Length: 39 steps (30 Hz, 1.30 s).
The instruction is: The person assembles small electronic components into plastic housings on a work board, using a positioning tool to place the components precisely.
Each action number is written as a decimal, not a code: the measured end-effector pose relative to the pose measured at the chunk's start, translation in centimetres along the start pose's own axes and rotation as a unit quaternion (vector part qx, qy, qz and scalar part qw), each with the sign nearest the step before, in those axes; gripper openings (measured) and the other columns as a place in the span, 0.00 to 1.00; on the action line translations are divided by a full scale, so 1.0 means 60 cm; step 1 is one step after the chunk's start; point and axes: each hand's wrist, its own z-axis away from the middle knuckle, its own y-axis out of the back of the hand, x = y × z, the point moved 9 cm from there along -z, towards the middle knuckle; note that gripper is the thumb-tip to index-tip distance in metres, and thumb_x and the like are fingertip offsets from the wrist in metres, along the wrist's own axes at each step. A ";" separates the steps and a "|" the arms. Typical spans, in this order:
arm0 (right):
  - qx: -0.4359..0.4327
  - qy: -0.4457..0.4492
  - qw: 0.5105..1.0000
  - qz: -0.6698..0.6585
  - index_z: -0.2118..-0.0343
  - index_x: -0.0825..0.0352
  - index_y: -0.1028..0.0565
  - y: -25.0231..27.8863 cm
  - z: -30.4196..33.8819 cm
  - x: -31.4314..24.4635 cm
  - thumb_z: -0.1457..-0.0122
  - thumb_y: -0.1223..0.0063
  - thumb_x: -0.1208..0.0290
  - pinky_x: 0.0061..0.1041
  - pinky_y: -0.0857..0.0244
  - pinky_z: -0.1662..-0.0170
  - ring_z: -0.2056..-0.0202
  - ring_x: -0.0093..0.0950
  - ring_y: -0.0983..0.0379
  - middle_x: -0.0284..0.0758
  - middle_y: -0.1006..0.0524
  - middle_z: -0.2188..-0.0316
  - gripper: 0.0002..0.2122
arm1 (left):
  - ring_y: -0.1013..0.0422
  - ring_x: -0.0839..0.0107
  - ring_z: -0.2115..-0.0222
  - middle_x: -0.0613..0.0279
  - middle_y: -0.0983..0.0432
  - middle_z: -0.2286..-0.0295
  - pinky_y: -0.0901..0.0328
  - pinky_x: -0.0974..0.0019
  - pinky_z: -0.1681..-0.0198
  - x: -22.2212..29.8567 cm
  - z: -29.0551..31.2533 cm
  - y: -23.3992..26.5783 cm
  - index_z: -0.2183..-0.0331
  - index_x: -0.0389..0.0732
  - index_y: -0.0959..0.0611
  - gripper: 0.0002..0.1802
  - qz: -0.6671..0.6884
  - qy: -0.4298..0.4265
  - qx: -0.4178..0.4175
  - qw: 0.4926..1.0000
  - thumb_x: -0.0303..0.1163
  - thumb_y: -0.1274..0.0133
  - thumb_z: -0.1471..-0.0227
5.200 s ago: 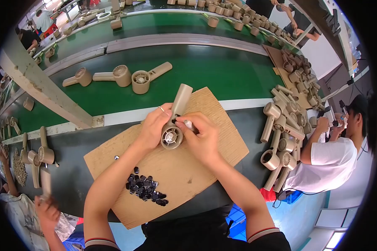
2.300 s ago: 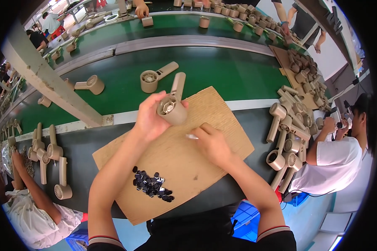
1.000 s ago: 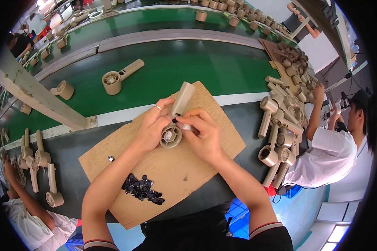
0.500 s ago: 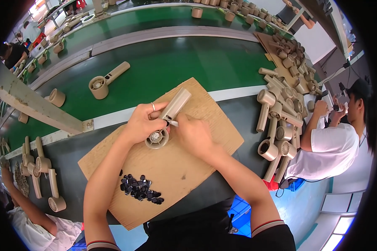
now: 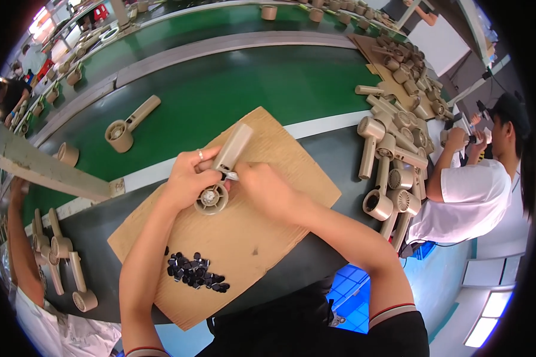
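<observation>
A beige handheld fan (image 5: 234, 146) is tilted over a cardboard sheet (image 5: 280, 223), its handle pointing away from me and its round open head towards me. My left hand (image 5: 186, 183) is closed around its neck, thumb by the joint between handle and head. My right hand (image 5: 268, 189) is closed at the other side of that joint, pinching a small silvery piece (image 5: 233, 176) against it; the exact kind is hidden by my fingers. Nearer to me on the cardboard lies a loose pile of small black pieces (image 5: 193, 272).
A green conveyor belt (image 5: 220, 83) runs beyond the cardboard, carrying another fan (image 5: 120, 135). Many fans are heaped at the right (image 5: 393, 160), beside a seated co-worker (image 5: 470, 184). Several fans (image 5: 62, 247) lie at the left, near another person's arm (image 5: 24, 238). A metal post (image 5: 53, 160) stands at the left.
The whole view has shifted slightly. My hands stay at the fan's neck with the silvery piece. At the left, the other person's arm has reached farther forward towards the belt.
</observation>
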 end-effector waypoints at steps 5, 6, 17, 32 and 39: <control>0.080 0.007 0.861 -0.501 0.60 0.71 0.31 -0.023 -0.031 0.007 0.38 0.50 0.66 0.42 0.32 0.61 0.64 0.47 0.24 0.48 0.22 0.68 0.12 | 0.29 0.80 0.73 0.63 0.23 0.69 0.35 0.77 0.69 0.022 0.007 0.014 0.51 0.28 0.23 0.29 -0.110 -0.083 0.074 0.988 0.23 0.51 0.60; 0.131 -0.043 0.890 -0.434 0.59 0.71 0.32 -0.017 -0.031 0.008 0.39 0.50 0.66 0.43 0.33 0.61 0.64 0.49 0.25 0.49 0.23 0.67 0.12 | 0.30 0.81 0.73 0.64 0.23 0.69 0.35 0.77 0.69 0.028 0.008 0.012 0.50 0.28 0.23 0.30 -0.058 -0.089 0.086 0.991 0.22 0.52 0.60; 0.130 -0.110 0.980 -0.103 0.72 0.70 0.23 0.101 -0.018 0.094 0.40 0.49 0.56 0.41 0.30 0.68 0.70 0.47 0.23 0.50 0.22 0.74 0.18 | 0.26 0.75 0.74 0.59 0.23 0.73 0.33 0.73 0.70 0.042 -0.067 0.023 0.52 0.28 0.25 0.25 0.066 -0.062 0.151 0.984 0.26 0.52 0.54; 0.192 -0.188 0.962 0.056 0.61 0.68 0.26 0.206 0.152 0.237 0.51 0.39 0.76 0.42 0.30 0.63 0.66 0.48 0.24 0.49 0.22 0.70 0.13 | 0.26 0.48 0.67 0.44 0.23 0.68 0.33 0.53 0.59 0.198 -0.085 0.131 0.65 0.31 0.19 0.26 -0.387 -0.360 0.384 0.757 0.48 0.54 0.40; 0.345 0.201 0.916 -0.033 0.57 0.63 0.25 0.169 0.035 0.000 0.54 0.41 0.84 0.29 0.26 0.66 0.62 0.37 0.22 0.40 0.23 0.54 0.19 | 0.24 0.57 0.70 0.43 0.23 0.66 0.29 0.59 0.63 0.061 0.022 -0.091 0.50 0.35 0.29 0.41 0.365 0.124 -0.098 0.918 0.66 0.59 0.44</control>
